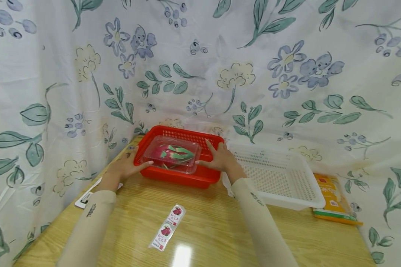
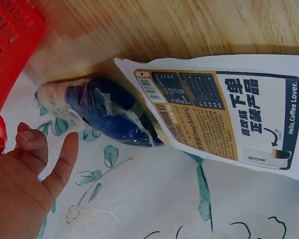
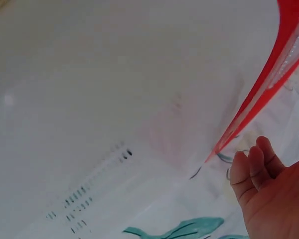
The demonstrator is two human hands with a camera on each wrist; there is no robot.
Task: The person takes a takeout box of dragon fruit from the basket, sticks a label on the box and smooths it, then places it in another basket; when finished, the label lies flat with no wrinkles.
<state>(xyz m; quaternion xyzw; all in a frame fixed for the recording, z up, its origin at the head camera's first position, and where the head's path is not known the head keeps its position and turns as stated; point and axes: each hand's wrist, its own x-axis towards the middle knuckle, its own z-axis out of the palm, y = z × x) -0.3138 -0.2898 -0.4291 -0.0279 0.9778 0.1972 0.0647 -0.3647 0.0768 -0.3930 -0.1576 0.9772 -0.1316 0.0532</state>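
A red plastic basket [image 1: 178, 180] sits at the back of the table in the head view. Inside it, slightly tilted, is a clear plastic box [image 1: 150, 146] with a red dragon fruit [image 1: 175, 152] showing through. My left hand [image 1: 125, 165] is at the basket's left side, thumb stretched over the front rim. At the right end my right hand [image 1: 220, 157] has its fingers spread, thumb pointing toward the box. Both wrist views show relaxed fingers beside the red basket [image 2: 12, 40]; whether they touch its wall is hard to tell.
A white perforated basket [image 1: 277, 174] stands right of the red one, with an orange packet [image 1: 334, 196] beyond it. On the table lies a strip of dragon fruit stickers [image 1: 168, 228]. Near the left forearm are a coffee bag [image 2: 189, 109] and a blue packet [image 2: 104, 112]. Floral curtain surrounds the table.
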